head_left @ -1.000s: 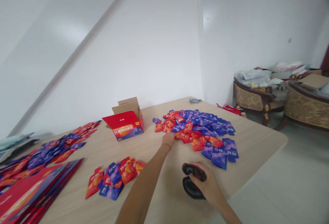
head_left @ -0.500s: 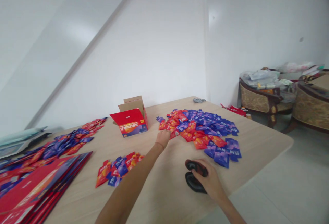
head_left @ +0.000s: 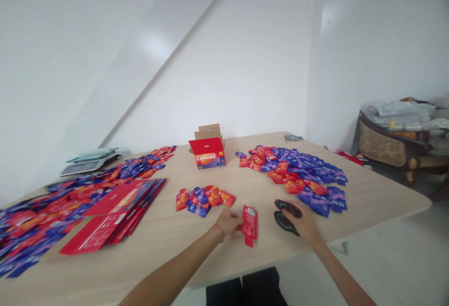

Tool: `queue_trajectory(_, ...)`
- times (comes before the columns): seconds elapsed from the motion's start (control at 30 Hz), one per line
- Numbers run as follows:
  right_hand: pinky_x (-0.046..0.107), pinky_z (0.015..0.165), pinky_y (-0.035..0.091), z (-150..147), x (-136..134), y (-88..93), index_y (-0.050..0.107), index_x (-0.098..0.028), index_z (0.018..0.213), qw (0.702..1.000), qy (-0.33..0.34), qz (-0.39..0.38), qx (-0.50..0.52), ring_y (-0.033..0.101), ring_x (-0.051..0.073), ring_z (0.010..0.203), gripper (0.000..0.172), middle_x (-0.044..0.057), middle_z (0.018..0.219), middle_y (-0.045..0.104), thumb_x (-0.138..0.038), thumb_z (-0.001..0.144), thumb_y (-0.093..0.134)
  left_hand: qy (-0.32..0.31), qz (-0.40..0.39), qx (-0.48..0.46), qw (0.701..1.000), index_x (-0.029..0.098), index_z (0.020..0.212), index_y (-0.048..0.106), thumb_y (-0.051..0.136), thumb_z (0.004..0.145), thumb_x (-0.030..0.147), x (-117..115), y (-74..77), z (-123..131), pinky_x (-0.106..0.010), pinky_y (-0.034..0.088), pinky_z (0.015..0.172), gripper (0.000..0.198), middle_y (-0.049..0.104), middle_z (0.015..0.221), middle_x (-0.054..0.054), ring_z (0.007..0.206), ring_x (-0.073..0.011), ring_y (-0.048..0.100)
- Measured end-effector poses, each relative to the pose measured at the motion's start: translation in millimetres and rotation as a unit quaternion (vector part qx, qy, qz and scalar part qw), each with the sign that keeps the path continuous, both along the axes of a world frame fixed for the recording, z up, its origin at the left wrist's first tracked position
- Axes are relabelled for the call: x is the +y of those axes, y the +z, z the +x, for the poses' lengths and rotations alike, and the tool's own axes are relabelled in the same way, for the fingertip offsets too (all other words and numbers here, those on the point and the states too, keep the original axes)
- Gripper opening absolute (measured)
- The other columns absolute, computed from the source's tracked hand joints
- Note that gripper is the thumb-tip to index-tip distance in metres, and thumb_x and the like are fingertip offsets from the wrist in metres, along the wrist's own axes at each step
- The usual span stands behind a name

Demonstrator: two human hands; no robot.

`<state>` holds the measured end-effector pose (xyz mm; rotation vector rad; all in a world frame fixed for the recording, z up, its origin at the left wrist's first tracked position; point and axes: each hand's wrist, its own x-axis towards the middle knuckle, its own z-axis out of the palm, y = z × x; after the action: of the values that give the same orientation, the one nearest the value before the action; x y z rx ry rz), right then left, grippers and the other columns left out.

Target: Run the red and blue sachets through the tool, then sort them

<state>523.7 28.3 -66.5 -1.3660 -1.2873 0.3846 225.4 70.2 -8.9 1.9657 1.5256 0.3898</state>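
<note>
My left hand (head_left: 229, 221) is closed, pinching the edge of a red sachet (head_left: 249, 222) just above the table. Its back side with a white label faces up, and a red piece pokes out below; whether that is a second sachet I cannot tell. On the right, my right hand (head_left: 304, 224) grips black scissors (head_left: 288, 208) by their two oval loops; no blades show. Left of and beyond my left hand lies a small group of red and purple sachets (head_left: 201, 198). A larger heap of sachets (head_left: 298, 165) spreads out beyond my right hand.
An open red carton (head_left: 210, 156) stands at the back of the table (head_left: 147, 231). Flattened red cartons (head_left: 112, 212) are stacked on the left, beside a long pile of sachets (head_left: 87, 193). A grey scrap (head_left: 293, 137) lies at the far edge. A loaded armchair (head_left: 380, 144) stands right.
My left hand has come back from the heap toward me, with a red sachet now in its fingers. My right hand still holds the scissors. The view has swung left.
</note>
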Motion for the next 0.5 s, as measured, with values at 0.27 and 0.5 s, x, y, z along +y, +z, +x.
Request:
queue_trajectory(0.27,0.043,0.086,0.053,3.5,3.0,-5.8,0.075,-0.018,0.099,1.0,-0.011,0.01,-0.02,0.069,0.03,0.093,0.042,0.01,0.098,0.077,-0.052,0.075,0.071,-0.017,0.089,0.067,0.994,0.016,0.08,0.07,0.066,0.087,0.027,-36.1,4.3,-24.8,-0.033,0.055,0.079,0.014,0.073,0.081,-0.005,0.085,-0.0222,0.071)
queue_trajectory(0.5,0.043,0.085,0.054,4.3,0.9,-3.4,0.074,-0.018,0.1,0.999,-0.01,0.009,-0.037,0.068,0.028,0.088,0.044,0.009,0.097,0.076,-0.054,0.076,0.071,-0.168,0.23,0.108,0.952,0.023,0.106,0.065,0.055,0.099,0.03,-76.2,11.0,-36.6,-0.038,0.047,0.096,0.014,0.068,0.113,-0.007,0.109,-0.0238,0.062)
